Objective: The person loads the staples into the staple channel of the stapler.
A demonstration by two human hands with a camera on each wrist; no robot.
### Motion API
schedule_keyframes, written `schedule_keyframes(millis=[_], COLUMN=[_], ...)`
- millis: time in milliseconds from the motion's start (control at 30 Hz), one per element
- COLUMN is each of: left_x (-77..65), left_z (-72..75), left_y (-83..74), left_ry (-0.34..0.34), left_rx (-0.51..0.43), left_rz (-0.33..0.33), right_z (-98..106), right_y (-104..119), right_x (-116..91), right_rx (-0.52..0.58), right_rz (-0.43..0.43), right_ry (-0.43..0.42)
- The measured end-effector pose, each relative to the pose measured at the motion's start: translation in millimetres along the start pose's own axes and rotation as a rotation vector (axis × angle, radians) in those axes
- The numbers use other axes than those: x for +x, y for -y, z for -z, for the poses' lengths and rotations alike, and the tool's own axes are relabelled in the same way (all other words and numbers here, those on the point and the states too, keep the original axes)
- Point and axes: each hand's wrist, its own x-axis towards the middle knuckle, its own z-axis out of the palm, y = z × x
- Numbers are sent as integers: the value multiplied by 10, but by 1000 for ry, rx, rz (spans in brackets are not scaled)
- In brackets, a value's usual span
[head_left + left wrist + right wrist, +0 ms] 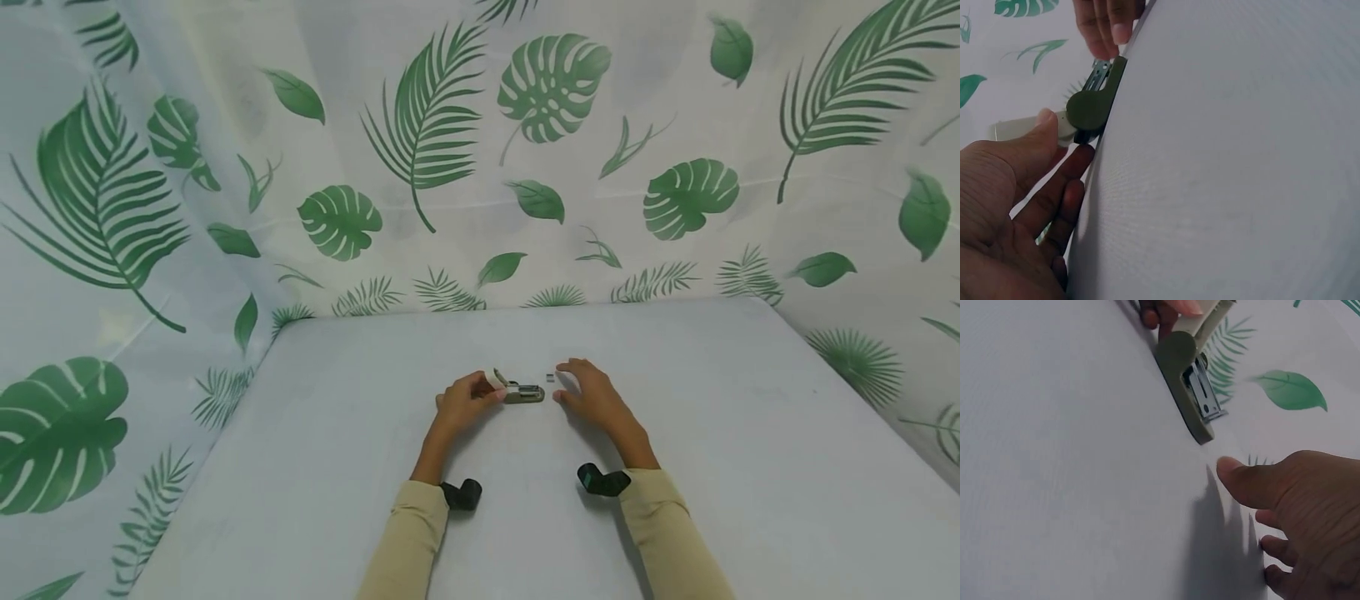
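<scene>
Your stapler [1175, 359] has a base [525, 399] of smooth, matt plastic; its lid [1019, 127] looks like smooth plastic too, and its rail [1207, 394] is shiny bare metal. The small piece [551, 377] near it looks metallic, too small to judge for finish. Your surface [675, 358] is matt with a fine, woven-looking grain. Beyond its far edge, the backdrop [457, 233] is printed, softly creased cloth. Your sleeves [408, 533] are matt cloth; the wrist cameras [467, 495] look like dark, slightly glossy plastic.

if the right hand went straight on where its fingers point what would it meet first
Probably the small silvery rectangular piece just ahead of the right hand, before the open olive-green and cream stapler, though depth is unclear.
</scene>
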Motion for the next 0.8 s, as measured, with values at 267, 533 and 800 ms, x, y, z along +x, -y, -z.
schedule_keyframes(millis=[267, 533, 800], left_x=[-23, -38, -29], left_z=[-4, 17, 11], left_y=[-33, -67, -40], left_ry=[-7, -21, -9], left_rx=[-34, -35, -32], left_rz=[1, 29, 50], right_z=[-51, -166, -206], right_y=[34, 40, 59], right_x=[167, 216, 188], right_rx=[76, 138, 170], right_rz=[12, -72, -90], right_ry=[-136, -204, -238])
